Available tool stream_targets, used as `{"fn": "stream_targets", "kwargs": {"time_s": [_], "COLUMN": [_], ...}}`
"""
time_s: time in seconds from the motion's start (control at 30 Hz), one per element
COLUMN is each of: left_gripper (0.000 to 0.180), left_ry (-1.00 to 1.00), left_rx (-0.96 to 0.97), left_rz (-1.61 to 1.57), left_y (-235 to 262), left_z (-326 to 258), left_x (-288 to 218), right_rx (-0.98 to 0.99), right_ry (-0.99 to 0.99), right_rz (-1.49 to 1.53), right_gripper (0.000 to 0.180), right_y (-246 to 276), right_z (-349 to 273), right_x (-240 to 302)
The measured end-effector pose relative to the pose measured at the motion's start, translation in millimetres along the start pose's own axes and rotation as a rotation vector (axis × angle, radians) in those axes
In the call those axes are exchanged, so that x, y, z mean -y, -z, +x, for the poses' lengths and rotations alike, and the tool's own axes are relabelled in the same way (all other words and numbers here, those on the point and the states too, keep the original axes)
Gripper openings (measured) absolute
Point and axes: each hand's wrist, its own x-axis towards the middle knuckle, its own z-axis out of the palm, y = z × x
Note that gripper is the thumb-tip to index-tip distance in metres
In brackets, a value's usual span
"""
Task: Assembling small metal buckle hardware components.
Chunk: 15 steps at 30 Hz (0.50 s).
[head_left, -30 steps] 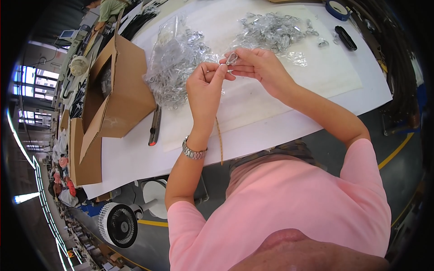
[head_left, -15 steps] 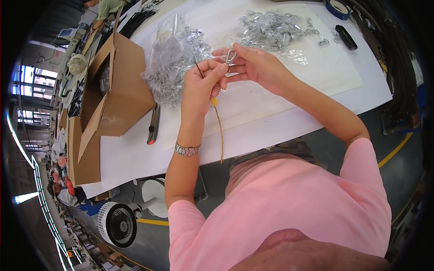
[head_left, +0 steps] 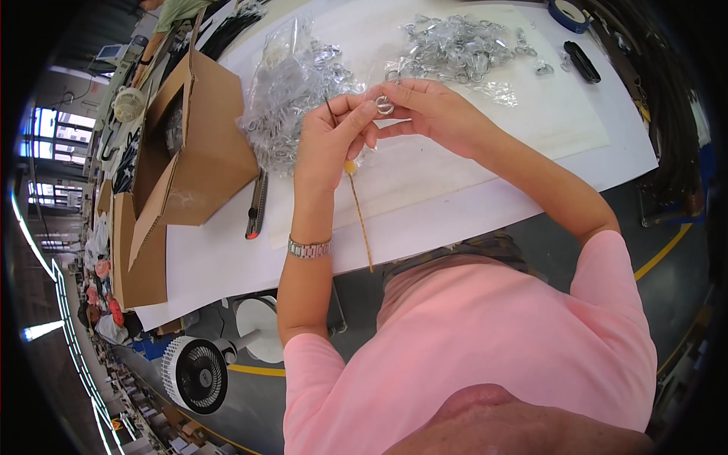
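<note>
Above the middle of the table my two hands meet at a small silver snap hook with a round ring (head_left: 384, 106). My left hand (head_left: 331, 136) has its thumb and forefinger closed at the ring. Through the same hand runs a thin brown-yellow cord (head_left: 360, 220); its dark upper end pokes out past the fingers and a yellow piece (head_left: 349, 167) sits below the palm. My right hand (head_left: 436, 114) pinches the hook from the other side, partly hiding it. Beyond the hands lie a pile of silver hooks (head_left: 459, 49) and a clear plastic bag (head_left: 284, 91) among more metal parts.
An open cardboard box (head_left: 205, 144) stands at the left, beside a utility knife (head_left: 257, 205). At the far right are a blue tape roll (head_left: 569, 15) and a black object (head_left: 582, 62). A fan (head_left: 199, 375) is below the table's left edge. Another person's arm (head_left: 155, 45) shows far left.
The hook has turned so that its ring faces up between my fingers. My left hand has shifted slightly left, and the hanging cord has straightened.
</note>
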Motion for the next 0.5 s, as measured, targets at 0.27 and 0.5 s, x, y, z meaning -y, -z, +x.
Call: {"fn": "stream_targets", "kwargs": {"time_s": [0.27,0.5], "left_gripper": [0.021,0.015], "left_ry": [0.007,0.003], "left_rx": [0.074,0.113], "left_rz": [-0.172,-0.205], "left_y": [-0.4,2.5], "left_z": [-1.6,3.1], "left_x": [0.8,7.6], "right_rx": [0.177,0.177], "right_ry": [-0.214,-0.328], "right_rz": [0.021,0.027], "right_gripper": [0.040,0.042], "right_y": [14.4,13.8], "right_z": [-1.3,-2.6], "right_x": [3.2,7.0]}}
